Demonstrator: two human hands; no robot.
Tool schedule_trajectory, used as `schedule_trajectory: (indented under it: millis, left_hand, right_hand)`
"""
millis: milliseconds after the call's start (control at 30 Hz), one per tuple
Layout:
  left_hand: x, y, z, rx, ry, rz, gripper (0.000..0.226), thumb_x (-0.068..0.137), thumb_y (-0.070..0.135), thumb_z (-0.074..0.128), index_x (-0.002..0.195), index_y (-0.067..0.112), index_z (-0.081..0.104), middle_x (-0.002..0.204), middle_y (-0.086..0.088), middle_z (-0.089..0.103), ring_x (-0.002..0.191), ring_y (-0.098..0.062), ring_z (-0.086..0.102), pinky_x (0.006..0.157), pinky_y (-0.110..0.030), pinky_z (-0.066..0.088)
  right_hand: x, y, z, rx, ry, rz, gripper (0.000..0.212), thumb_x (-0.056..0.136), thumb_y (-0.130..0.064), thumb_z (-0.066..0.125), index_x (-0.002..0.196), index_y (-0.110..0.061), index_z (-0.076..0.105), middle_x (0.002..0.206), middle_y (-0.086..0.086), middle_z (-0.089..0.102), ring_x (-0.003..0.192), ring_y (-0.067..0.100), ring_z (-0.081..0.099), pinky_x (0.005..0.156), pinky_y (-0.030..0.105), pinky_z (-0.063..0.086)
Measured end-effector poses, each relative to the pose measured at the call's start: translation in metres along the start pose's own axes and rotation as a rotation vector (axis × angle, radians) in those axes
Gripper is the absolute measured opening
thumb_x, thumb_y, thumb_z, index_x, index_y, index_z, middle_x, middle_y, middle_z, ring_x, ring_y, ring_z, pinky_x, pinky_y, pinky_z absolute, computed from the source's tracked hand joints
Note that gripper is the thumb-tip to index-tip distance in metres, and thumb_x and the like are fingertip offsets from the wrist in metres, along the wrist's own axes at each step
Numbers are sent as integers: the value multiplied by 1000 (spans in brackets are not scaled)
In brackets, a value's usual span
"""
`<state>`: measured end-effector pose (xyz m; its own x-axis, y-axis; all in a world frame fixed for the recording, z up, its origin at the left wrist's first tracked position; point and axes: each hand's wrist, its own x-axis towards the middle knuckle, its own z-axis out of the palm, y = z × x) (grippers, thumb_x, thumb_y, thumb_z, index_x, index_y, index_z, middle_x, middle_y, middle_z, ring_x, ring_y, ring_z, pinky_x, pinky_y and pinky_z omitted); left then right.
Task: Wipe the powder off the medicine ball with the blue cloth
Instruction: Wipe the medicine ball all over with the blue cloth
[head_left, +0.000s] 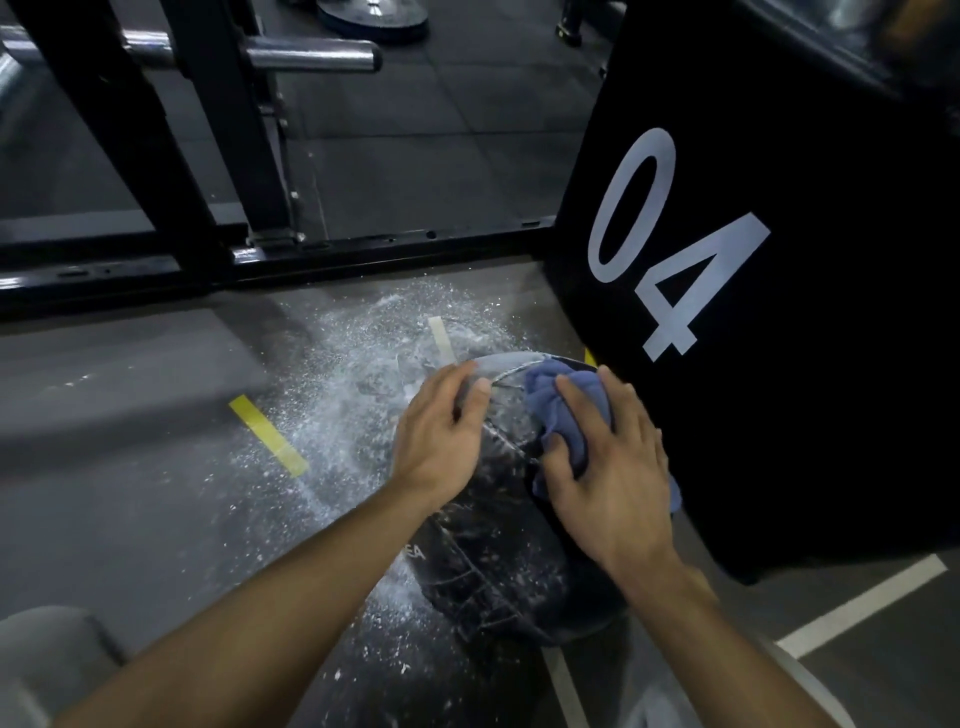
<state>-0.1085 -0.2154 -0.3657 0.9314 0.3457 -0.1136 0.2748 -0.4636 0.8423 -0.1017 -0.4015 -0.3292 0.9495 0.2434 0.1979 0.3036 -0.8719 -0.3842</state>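
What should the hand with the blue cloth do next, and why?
Probably slide the blue cloth down toward the near side of the medicine ball. The right hand presses it near the top, but white powder specks still dot the lower part. The left hand lies flat on the ball and looks set to steady it.

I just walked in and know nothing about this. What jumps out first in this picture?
White powder is scattered over the grey floor at centre, around a black medicine ball. Two bare hands are on the ball: the right hand presses a blue cloth against its top, while the left hand steadies it. Just right of them stands a big black block marked 04 in white.
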Motion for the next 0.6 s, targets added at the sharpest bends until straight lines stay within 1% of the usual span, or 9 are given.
schedule_trajectory:
  millis: [67, 133, 200, 233, 267, 367, 433, 533, 600]
  left_hand:
    - [6, -20, -2, -179, 19, -219, 58, 106, 64, 32, 154, 34, 45, 161, 4, 44, 144, -21, 43, 122, -50, 31]
    - [10, -41, 0, -345, -17, -484, 59, 107, 63, 34, 145, 24, 57, 148, -4, 59, 130, -22, 56, 119, -50, 38]
    - [9, -61, 4, -550, -128, -688, 69, 105, 68, 32, 130, 16, 69, 124, -13, 74, 109, -27, 71, 104, -48, 52]
    - [6, -68, 5, -642, -183, -765, 74, 104, 70, 31, 122, 13, 73, 115, -18, 77, 101, -32, 75, 95, -47, 56]
    - [3, -71, 7, -710, -227, -826, 79, 102, 73, 31, 117, 9, 75, 111, -22, 77, 98, -36, 76, 92, -48, 57]
    - [-4, -77, 13, -801, -298, -919, 96, 91, 87, 35, 118, 5, 75, 114, -27, 75, 110, -44, 71, 103, -59, 51]
    - [-7, -78, 14, -789, -301, -931, 101, 86, 92, 36, 122, 6, 75, 117, -27, 74, 113, -45, 70, 107, -61, 48]
    - [-10, -82, 5, -822, -295, -941, 104, 79, 96, 39, 128, 10, 73, 122, -25, 73, 116, -44, 69, 107, -62, 48]
    - [-13, -82, -6, -769, -292, -928, 106, 79, 97, 35, 126, 10, 74, 118, -23, 75, 114, -43, 70, 104, -60, 50]
  right_hand:
    - [-7, 8, -1, 57, 55, 17, 66, 95, -52, 45, 159, -34, 45, 171, 5, 31, 157, 34, 31, 117, 68, 36]
    - [-16, 17, -2, 97, 89, 43, 71, 95, -53, 44, 163, -33, 37, 173, 4, 26, 159, 31, 28, 119, 67, 35]
    - [-23, 26, -4, 139, 103, 99, 76, 95, -54, 43, 167, -32, 29, 174, 2, 24, 161, 27, 22, 123, 66, 29]
    - [-25, 28, -4, 153, 119, 130, 77, 95, -55, 42, 167, -30, 28, 174, 2, 25, 162, 26, 20, 124, 65, 27]
    - [-28, 30, -5, 164, 142, 155, 78, 95, -56, 42, 167, -28, 28, 174, 2, 26, 162, 25, 20, 125, 64, 26]
    - [-37, 30, -3, 184, 204, 136, 74, 97, -52, 43, 164, -22, 36, 169, 4, 35, 158, 24, 30, 123, 59, 33]
    - [-41, 27, -1, 186, 218, 107, 72, 97, -49, 45, 163, -21, 40, 166, 4, 39, 154, 25, 37, 120, 58, 38]
    - [-36, 21, -1, 210, 219, 87, 72, 95, -49, 45, 162, -24, 42, 162, 3, 42, 147, 28, 43, 116, 58, 42]
    - [-31, 14, 1, 241, 211, 40, 71, 94, -47, 45, 161, -23, 43, 160, 3, 44, 144, 27, 45, 115, 57, 42]
